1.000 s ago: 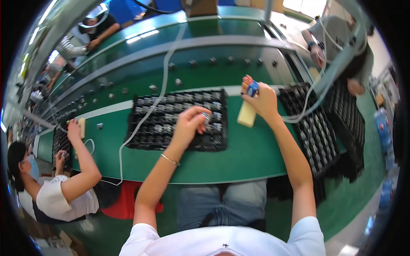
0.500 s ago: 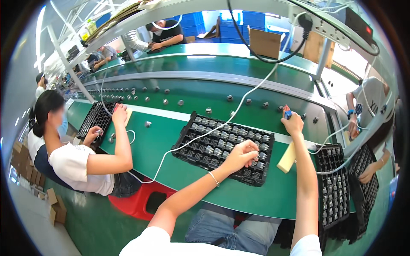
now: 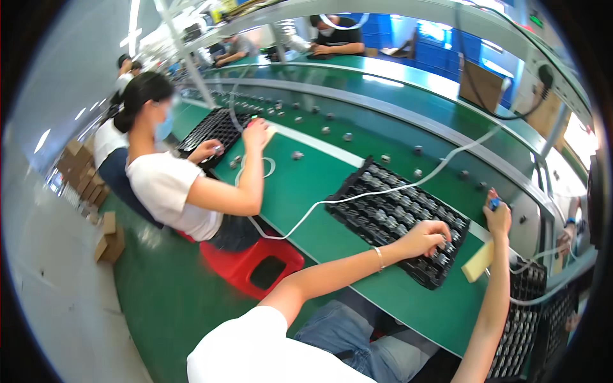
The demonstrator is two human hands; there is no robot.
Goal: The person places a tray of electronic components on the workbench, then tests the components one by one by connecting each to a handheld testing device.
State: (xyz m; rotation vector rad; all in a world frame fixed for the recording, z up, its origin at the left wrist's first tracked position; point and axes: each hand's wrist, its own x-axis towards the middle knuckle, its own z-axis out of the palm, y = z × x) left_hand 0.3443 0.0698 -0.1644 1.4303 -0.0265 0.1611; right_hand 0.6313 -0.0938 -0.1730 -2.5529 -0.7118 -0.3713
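A black plastic tray [image 3: 357, 220] with rows of pockets, many holding small silver metal parts, lies at a slant on the green bench before me. Over its right end is my left hand [image 3: 423, 240], its fingers curled down among the parts. What those fingertips pinch, if anything, is too small to make out. Farther right, beside the green belt, my right hand [image 3: 499, 220] is closed around a small blue object [image 3: 495, 203], mostly covered by the fingers. Below that wrist lies a pale yellow block [image 3: 477, 261]. A white cable [image 3: 383, 189] runs across the tray.
Loose silver parts [image 3: 348, 136] dot the green belt [image 3: 396, 153] beyond the tray. More black trays [image 3: 520, 329] stand at the right edge. A co-worker [image 3: 185, 191] sits at the left by a red stool [image 3: 246, 265], handling parts at another tray [image 3: 214, 131].
My view has swung to the left, so the bench and co-worker appear farther right. My left hand remains over the tray's right end; my right hand still holds the blue object.
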